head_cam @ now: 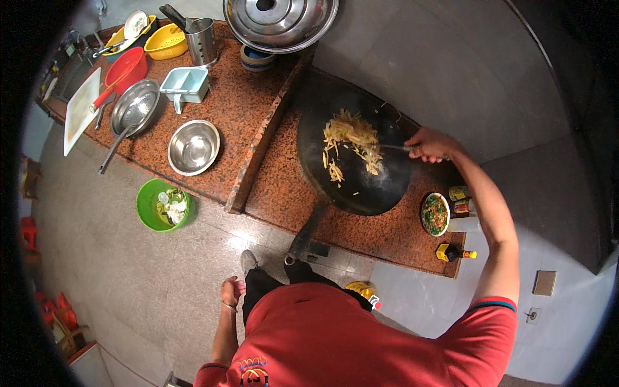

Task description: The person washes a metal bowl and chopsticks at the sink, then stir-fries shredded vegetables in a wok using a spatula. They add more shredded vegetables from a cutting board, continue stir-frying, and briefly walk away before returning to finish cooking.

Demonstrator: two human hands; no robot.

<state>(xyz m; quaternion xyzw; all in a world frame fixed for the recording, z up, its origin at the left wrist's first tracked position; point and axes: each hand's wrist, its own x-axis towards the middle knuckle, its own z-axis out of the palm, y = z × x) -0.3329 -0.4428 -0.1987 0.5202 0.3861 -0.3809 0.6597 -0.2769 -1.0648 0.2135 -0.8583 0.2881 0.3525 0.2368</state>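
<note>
My right hand (428, 145) grips the handle of a cooking spatula (394, 147) over a large black wok (382, 193). The spatula's blade is hidden among pale yellow food strips (353, 133), which look like shredded potato. Most of the strips are heaped towards the wok's far side, and a few are scattered lower down. Faint steam rises near the heap. The wok's long handle (309, 230) points towards my legs. My left hand (232, 290) hangs at my side, away from the counter, with its fingers partly curled and nothing visible in it.
A plate of cooked greens (435, 214), a dark sauce bottle (449, 252) and several jars (459, 193) stand right of the wok. Left of a raised granite ledge (256, 167) sit a steel bowl (194, 147) and a colander (135, 109). A green waste bin (147, 205) stands on the floor.
</note>
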